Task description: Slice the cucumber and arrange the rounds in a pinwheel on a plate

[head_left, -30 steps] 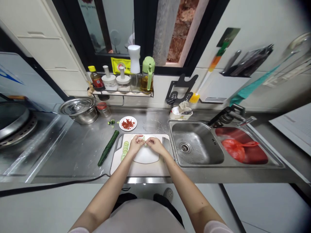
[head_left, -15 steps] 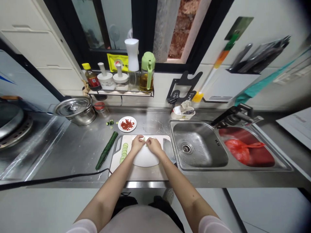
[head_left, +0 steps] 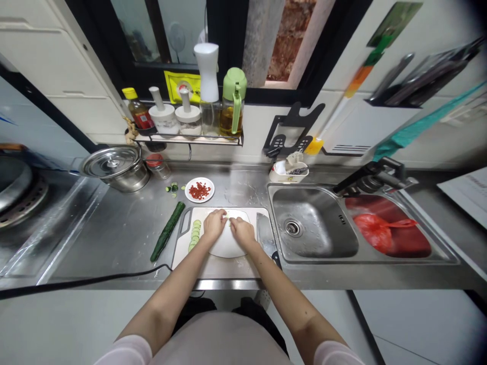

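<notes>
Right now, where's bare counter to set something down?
Biggest patch: steel counter between lidded pot, whole cucumber and black cord. Smaller, wet-looking one: behind the cutting board, between dish of red bits and white caddy. Crowded: the board, with cucumber slices, white plate, left hand, right hand and knife.

Cutting board (head_left: 232,269) before you on the table (head_left: 114,228): plate (head_left: 228,247) mid-board, slices (head_left: 195,234) left of it, knife (head_left: 263,229) right. Cucumber (head_left: 168,232) left of board, sink (head_left: 319,246) right, dish (head_left: 187,190) behind.
</notes>
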Demonstrator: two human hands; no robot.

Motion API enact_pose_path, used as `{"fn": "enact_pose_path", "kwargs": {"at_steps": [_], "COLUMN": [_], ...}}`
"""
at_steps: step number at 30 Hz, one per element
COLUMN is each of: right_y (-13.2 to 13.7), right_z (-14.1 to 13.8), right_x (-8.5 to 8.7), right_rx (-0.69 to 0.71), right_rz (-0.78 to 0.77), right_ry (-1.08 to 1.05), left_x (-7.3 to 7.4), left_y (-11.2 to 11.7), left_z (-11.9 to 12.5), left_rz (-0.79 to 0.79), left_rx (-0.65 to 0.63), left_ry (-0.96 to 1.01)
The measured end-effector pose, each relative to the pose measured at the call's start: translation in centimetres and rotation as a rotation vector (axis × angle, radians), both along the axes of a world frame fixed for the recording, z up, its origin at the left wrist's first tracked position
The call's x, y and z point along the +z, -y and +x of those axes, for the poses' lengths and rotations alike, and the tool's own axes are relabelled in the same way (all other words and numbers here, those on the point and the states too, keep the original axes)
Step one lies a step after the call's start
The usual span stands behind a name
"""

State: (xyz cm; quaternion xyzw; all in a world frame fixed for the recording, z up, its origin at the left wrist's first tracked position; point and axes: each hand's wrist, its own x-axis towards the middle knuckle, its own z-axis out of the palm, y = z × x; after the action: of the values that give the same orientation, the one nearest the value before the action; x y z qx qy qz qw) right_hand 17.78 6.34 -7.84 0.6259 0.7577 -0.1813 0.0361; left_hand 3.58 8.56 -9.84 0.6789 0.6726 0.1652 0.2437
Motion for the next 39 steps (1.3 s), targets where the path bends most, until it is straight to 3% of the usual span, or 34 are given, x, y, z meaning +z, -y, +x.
{"fn": "enact_pose_path", "kwargs": {"at_steps": [39], "right_y": [-0.41], "right_z": [-0.57], "right_x": [-0.37], "right_rx": [0.003], "right_rz": [0.0], "right_ry": [0.026], "left_x": [0.02], "left_y": [-0.73], "left_z": [0.19], "left_rz": [0.002], "left_rx": [0.021], "left_ry": [-0.031]}}
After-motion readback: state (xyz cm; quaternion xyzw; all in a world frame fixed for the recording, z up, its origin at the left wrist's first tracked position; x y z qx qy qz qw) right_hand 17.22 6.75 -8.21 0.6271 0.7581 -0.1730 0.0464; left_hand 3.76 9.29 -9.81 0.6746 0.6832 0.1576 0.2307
